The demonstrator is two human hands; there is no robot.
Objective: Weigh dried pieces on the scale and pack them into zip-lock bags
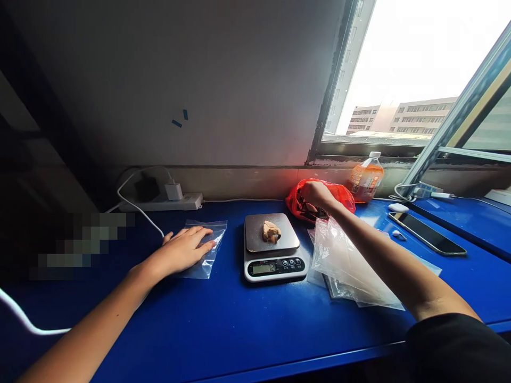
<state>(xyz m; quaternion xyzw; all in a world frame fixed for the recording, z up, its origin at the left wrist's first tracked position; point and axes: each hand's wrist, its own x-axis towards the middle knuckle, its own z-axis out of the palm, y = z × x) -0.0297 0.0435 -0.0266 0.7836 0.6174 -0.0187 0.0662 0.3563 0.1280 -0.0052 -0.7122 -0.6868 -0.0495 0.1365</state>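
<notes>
Toward the left of the tabletop [231,330], the power strip [190,202] lies along the back edge. Nearer the front edge, your left hand [186,251] rests palm down, fingers slightly spread, over a clear bag [216,236]. The film looks thin, limp and slippery; it should be easiest to pinch at a free corner.

Midway along the tabletop sits the scale [254,224], a curled tan piece [271,232] on its pan. The piece looks dry, light and perhaps brittle, so a gentle grip on its thicker side would suit it.

To the right, near the back edge, your right hand [315,191] reaches into the red bag [342,196], among dark pieces [310,210]; your fingertips are hidden, so I cannot tell whether they pinch anything. The bag stack [351,271] lies under your forearm, nearer the front edge. Beyond are the bottle [366,180] and phone [430,234].
</notes>
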